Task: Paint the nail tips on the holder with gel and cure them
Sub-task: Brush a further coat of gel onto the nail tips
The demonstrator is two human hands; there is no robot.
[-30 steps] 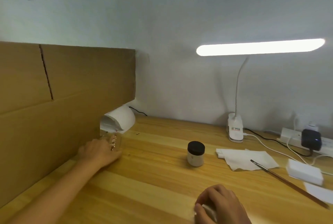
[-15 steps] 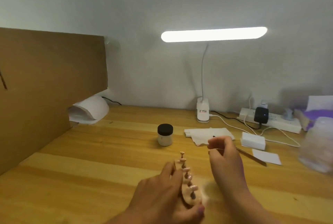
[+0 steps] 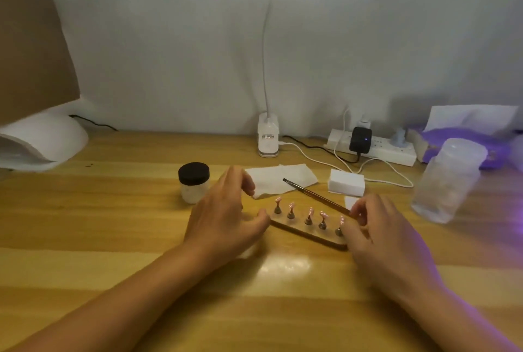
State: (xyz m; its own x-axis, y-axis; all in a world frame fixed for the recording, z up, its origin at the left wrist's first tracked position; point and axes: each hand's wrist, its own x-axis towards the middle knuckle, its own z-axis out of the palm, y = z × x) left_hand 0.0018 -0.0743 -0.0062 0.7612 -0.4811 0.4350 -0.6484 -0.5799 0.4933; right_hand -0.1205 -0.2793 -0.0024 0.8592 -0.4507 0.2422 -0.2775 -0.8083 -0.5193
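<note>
A wooden nail-tip holder (image 3: 307,232) lies flat on the table, with several pink nail tips on small pegs along it. My left hand (image 3: 226,218) sits at its left end, the thumb touching the wood and the fingers loosely raised. My right hand (image 3: 379,238) covers the right end, its thumb and curled fingers pinching the holder by the last peg. A thin brush (image 3: 314,196) lies just behind the holder, its bristles on a white wipe (image 3: 294,174). The gel jar (image 3: 194,181), with a black lid, stands behind my left hand. The white curing lamp (image 3: 42,139) stands at the far left.
A cardboard sheet (image 3: 34,48) leans over the curing lamp. Along the wall stand a clip desk lamp (image 3: 268,139) and a power strip (image 3: 396,152) with cables. A white block (image 3: 346,183), a clear plastic bottle (image 3: 447,181) and a purple pack (image 3: 469,139) sit at the right.
My left hand brought the holder from the curing lamp at the far left to the table's middle and set it down. My right hand came to its right end.
</note>
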